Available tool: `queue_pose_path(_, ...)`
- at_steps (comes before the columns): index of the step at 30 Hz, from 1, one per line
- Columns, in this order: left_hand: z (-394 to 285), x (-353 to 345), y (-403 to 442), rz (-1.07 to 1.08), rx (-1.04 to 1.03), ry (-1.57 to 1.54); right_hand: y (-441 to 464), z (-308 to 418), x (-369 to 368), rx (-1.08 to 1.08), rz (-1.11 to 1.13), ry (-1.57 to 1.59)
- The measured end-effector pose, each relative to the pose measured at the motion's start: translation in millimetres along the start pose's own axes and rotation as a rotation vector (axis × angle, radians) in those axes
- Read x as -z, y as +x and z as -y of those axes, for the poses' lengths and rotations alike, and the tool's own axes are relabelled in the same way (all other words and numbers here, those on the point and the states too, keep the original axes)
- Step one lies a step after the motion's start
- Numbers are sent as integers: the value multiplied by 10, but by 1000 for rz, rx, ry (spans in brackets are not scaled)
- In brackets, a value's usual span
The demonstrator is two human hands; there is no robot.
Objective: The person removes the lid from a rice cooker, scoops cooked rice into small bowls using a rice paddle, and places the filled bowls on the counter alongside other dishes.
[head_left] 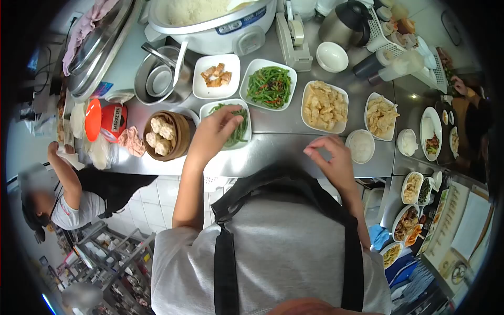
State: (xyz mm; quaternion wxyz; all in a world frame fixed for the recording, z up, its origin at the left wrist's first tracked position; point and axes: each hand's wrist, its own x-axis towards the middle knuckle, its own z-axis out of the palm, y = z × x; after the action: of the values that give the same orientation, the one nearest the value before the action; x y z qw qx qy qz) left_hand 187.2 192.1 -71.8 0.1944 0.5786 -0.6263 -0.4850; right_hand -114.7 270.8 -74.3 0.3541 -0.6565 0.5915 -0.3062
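My left hand [218, 130] reaches over a white square plate [204, 110] of green beans [240, 131]. Its fingers are bent and drawn together above the beans, and whatever they may hold is hidden. To the right, my right hand [332, 157] hovers over the counter edge, thumb and fingers loosely curled with a gap between them and nothing visible inside. Just beyond it sit a bowl of white rice [360, 146] and a dish of pale, fried-looking pieces [324, 106]. A second plate of green beans with red bits [269, 87] stands behind my left hand.
Left of my arm is a bamboo steamer [181, 137] of dumplings. Behind stand a metal pot [140, 84], a large rice cooker [210, 38], a tape dispenser [298, 52] and a thermos jug [344, 23]. Another person [79, 197] works at the left; a person's hand [459, 85] shows at far right.
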Motion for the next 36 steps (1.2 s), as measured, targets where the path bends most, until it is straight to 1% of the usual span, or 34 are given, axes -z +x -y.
queue_pose_path(2,-4,162,53,-10,-13,-161,13,201,-122,-54,-12,32)
queue_pose_path(5,-102,265,80,-15,-92,-139,35,251,-211,27,-49,41)
queue_pose_path(6,-106,247,90,3,-96,-209,32,303,-199,11,-16,42)
queue_pose_path(8,-144,163,131,57,-120,-217,27,439,-124,-59,4,30)
queue_pose_path(10,-179,15,170,133,-146,-219,-35,327,-149,120,-72,54)
queue_pose_path(12,-133,-155,229,222,-166,-240,-119,257,-97,118,-127,21)
queue_pose_path(13,-103,-232,255,261,-140,-224,-170,205,-67,126,-137,13)
queue_pose_path(14,-108,-322,276,298,-145,-222,-221,117,-27,85,-172,28)
queue_pose_path(17,-167,-557,292,386,-148,-185,-350,-103,210,88,-337,-4)
queue_pose_path(20,-307,-821,276,453,-176,-77,-518,-261,479,-18,-484,-61)
queue_pose_path(23,-595,-1100,192,563,-263,20,-594,-395,691,-114,-675,-91)
queue_pose_path(26,-576,-1391,412,612,-177,-139,-630,-537,966,-239,-735,-4)
queue_pose_path(28,-577,-1581,967,328,-310,9,-644,-590,1233,-246,-863,-36)
queue_pose_path(29,-605,-1656,1272,179,-400,-64,-645,-614,1370,-252,-928,-50)
queue_pose_path(30,-750,-1684,1556,52,-361,81,-648,-638,1518,-203,-998,-11)
queue_pose_path(32,-679,-1814,2226,-307,-619,430,-693,-672,1803,-100,-1134,62)
queue_pose_path(34,-727,-1866,2660,-397,-723,510,-822,-690,1992,-72,-1210,60)
queue_pose_path(36,-807,-1896,2906,-352,-620,684,-975,-823,2109,-29,-1277,110)
